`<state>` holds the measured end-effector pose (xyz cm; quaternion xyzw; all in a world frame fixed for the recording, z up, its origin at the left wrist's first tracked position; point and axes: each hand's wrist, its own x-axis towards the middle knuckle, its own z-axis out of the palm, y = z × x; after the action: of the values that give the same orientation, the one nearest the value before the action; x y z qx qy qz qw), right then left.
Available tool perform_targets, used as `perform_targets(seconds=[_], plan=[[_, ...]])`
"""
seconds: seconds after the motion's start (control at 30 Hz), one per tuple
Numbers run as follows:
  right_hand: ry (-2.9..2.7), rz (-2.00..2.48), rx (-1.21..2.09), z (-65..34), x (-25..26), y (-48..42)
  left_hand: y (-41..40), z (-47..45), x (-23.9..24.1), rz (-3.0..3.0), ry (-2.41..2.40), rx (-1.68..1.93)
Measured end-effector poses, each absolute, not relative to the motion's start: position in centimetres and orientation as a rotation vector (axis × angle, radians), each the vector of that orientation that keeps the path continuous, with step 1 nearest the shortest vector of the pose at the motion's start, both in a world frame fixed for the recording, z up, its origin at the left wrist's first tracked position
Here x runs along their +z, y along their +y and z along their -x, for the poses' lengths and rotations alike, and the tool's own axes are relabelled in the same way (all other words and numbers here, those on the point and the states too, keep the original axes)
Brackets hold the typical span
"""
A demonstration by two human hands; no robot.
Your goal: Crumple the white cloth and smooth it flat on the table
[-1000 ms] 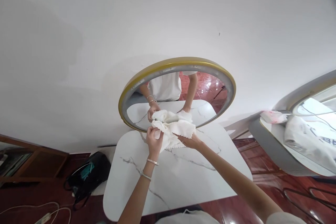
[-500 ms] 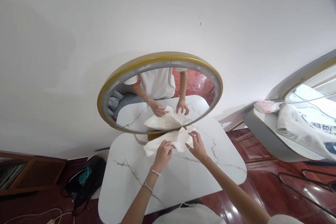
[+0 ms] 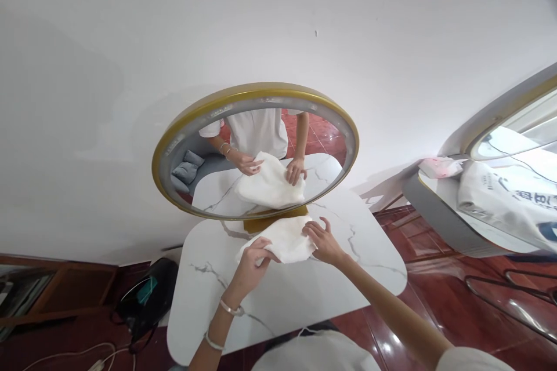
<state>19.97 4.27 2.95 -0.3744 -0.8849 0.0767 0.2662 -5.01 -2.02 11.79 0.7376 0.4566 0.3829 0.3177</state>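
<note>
A white cloth (image 3: 285,240) lies folded on the white marble table (image 3: 304,290), just in front of a round gold-framed mirror (image 3: 183,127). My left hand (image 3: 249,264) grips the cloth's left edge, thumb and fingers closed on it. At the cloth's right edge, my right hand (image 3: 324,240) presses down with its fingers spread. The mirror reflects both hands, the cloth and my white shirt.
A black bag (image 3: 145,295) sits on the red tiled floor left of the table, with a white cable (image 3: 65,356) near it. A wooden cabinet (image 3: 39,290) stands at far left. Another mirror and a white bag (image 3: 505,200) are at right.
The cloth was bunched up against the mirror glass a second ago. Both hands brought it down onto the table, where it now lies folded flatter.
</note>
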Motion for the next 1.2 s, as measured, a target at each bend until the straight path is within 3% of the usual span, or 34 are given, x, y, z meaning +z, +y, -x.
perform_targets(seconds=[0.3,0.5,0.93,1.2], plan=[[-2.236,1.301,0.393,-26.7,8.9,0.3,-3.2,6.3,16.9,-1.768,1.396,1.044],[-2.003,1.335,0.705,-30.1,10.9,-2.5,-3.8,5.0,17.3,-1.711,1.406,1.036],[-1.972,1.330,1.093,-27.8,-0.4,-3.5,-3.7,3.1,13.3,-1.741,1.408,0.973],[-2.034,1.308,1.168,-27.8,-2.0,-1.8,-4.6,4.9,12.2,-1.709,1.448,0.913]])
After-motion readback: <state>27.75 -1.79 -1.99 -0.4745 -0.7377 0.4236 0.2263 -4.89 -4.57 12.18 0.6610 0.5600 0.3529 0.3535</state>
